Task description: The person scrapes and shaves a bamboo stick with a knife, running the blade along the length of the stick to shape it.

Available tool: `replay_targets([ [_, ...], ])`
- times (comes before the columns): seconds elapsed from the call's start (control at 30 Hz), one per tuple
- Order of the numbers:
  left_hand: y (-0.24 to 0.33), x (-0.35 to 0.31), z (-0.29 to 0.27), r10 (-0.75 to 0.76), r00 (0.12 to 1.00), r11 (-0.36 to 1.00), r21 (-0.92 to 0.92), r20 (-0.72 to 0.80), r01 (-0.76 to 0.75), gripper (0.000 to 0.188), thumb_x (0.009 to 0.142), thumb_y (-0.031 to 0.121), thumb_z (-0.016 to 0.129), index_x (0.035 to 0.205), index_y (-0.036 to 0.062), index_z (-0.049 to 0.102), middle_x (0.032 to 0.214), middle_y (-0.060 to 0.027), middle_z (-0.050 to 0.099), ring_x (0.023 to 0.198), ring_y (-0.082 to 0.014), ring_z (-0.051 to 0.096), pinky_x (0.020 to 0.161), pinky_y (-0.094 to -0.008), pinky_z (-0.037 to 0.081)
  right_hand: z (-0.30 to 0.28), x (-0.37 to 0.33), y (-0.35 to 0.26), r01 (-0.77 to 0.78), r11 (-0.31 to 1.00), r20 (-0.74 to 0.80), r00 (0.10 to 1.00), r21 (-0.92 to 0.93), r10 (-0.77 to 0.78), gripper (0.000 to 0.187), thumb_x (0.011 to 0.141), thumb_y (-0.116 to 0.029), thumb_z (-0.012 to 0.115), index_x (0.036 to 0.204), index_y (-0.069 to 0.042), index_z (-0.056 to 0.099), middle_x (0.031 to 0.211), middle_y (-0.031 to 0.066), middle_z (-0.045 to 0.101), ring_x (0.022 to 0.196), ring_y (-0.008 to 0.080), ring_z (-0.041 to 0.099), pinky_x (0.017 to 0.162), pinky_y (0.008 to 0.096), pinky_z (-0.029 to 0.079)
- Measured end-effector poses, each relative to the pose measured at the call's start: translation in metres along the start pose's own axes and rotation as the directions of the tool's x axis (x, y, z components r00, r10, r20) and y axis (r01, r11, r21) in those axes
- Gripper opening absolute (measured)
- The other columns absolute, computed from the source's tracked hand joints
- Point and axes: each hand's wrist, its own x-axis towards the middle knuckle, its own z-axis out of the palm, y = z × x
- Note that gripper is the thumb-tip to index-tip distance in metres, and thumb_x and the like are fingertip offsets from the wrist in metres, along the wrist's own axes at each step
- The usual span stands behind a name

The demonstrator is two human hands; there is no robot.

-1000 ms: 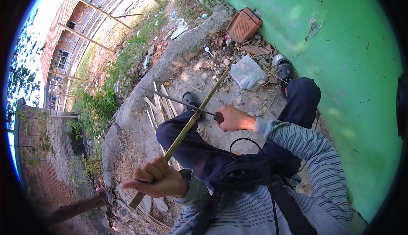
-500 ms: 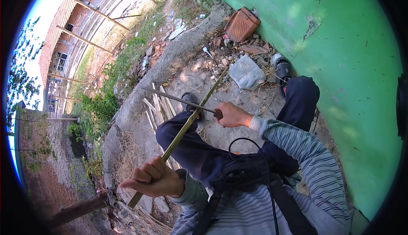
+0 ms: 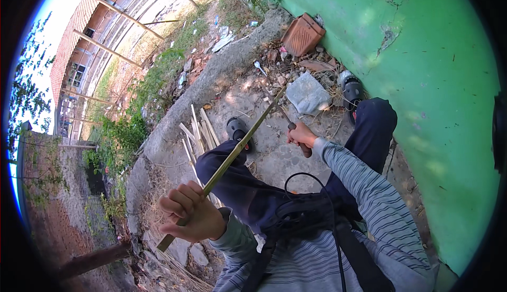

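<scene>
My left hand (image 3: 193,213) is closed around the lower part of a long, greenish bamboo strip (image 3: 236,152). The strip slants up and to the right across my left knee, and its short butt end pokes out below the fist. In my right hand (image 3: 302,134) is a knife, gripped by its brown handle (image 3: 306,151). From that hand the narrow dark blade points up and left, meeting or crossing the strip near its far tip; whether they touch I cannot tell.
Several pale split strips (image 3: 203,128) lie on the ground beside my left shoe (image 3: 238,132). Past my feet are a crumpled whitish sheet (image 3: 308,94), rubble and an orange clay tile (image 3: 302,34). A green wall (image 3: 438,107) rises on the right; a low concrete kerb (image 3: 174,112) curves along the left.
My right hand has moved right and up slightly, and the knife has swung from lying across the strip's middle to pointing at its far end. The left hand has shifted slightly upward.
</scene>
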Motion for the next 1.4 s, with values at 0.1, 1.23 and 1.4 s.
replay_targets([
  [0.1, -0.007, 0.004, -0.004, 0.095, 0.994, 0.992, 0.077, 0.056, -0.099, 0.062, 0.102, 0.07, 0.045, 0.079, 0.0144, 0.033, 0.07, 0.0009, 0.03, 0.064, -0.0127, 0.03, 0.065, -0.0335, 0.032, 0.004, -0.005, 0.012, -0.013, 0.982, -0.025, 1.0, 0.19, 0.018, 0.013, 0.078, -0.002, 0.059, 0.065, 0.0, 0.063, 0.072, 0.0129, 0.069, 0.047, 0.0132, 0.05, 0.044, 0.033, 0.04],
  [1.23, -0.025, -0.002, -0.042, -0.127, 0.983, 0.99, 0.073, 0.134, 0.118, 0.041, 0.099, 0.051, 0.052, 0.099, 0.0115, 0.041, 0.093, -0.0049, 0.036, 0.087, -0.0179, 0.037, 0.083, -0.0373, 0.034, 0.027, -0.067, -0.04, 0.61, 0.678, 0.201, 0.785, -0.409, -0.586, 0.016, 0.075, -0.011, 0.072, 0.085, 0.001, 0.069, 0.074, 0.0173, 0.072, 0.07, 0.0325, 0.072, 0.068, 0.0398, 0.054],
  [1.4, -0.025, -0.012, -0.041, -0.146, 0.987, 0.987, 0.071, 0.071, 0.141, 0.045, 0.104, 0.058, 0.047, 0.101, 0.0133, 0.041, 0.1, -0.0055, 0.036, 0.096, -0.0184, 0.038, 0.089, -0.0386, 0.036, 0.032, -0.071, -0.046, 0.607, 0.719, 0.222, 0.794, -0.339, -0.566, 0.018, 0.075, -0.012, 0.072, 0.086, 0.003, 0.069, 0.075, 0.0206, 0.069, 0.07, 0.0355, 0.071, 0.065, 0.0412, 0.053],
])
